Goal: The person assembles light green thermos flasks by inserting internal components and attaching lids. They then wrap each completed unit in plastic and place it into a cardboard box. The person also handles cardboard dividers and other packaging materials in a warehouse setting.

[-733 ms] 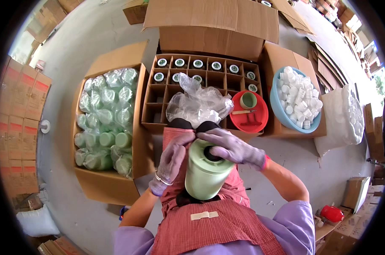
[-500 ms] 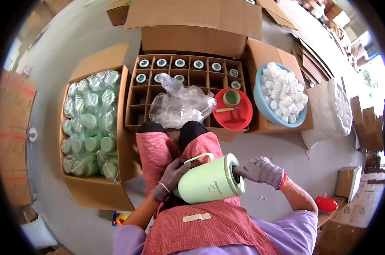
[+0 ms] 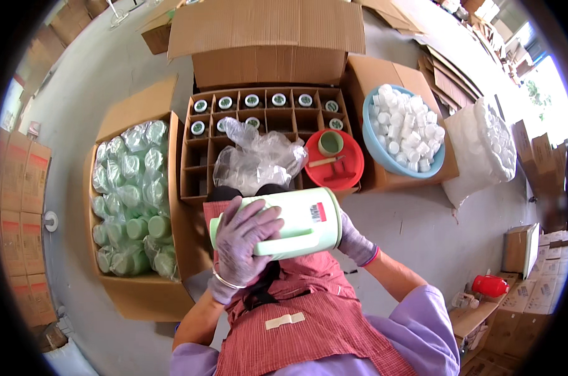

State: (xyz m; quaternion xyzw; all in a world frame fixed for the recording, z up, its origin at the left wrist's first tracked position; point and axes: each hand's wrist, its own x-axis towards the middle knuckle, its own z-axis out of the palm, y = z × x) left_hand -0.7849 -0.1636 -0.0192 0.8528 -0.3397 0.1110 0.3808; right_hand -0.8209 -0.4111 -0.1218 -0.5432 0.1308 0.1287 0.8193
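Note:
A light green jug (image 3: 299,216) lies on its side over my lap, its long handle facing me and a small red and white barcode label near its right end. My left hand (image 3: 246,241), in a grey-purple glove, grips the jug's left part with fingers laid over the body and by the handle. At the other end, my gloved right hand (image 3: 357,241) holds the jug's right end; its fingers are mostly hidden behind the rim. The mouth's inside does not show.
Left stands a carton (image 3: 179,232) of bagged green jugs. Ahead, a divided carton (image 3: 202,94) holds several jars with white-and-green lids and crumpled clear plastic (image 3: 256,163). A red basin (image 3: 353,160) with a green cup and a tool, and a blue basin (image 3: 375,147) of white caps, sit right.
The jug has been turned so its handle and label face up toward me, and raised away from my body. My right hand has moved from inside the mouth to the outside of that end.

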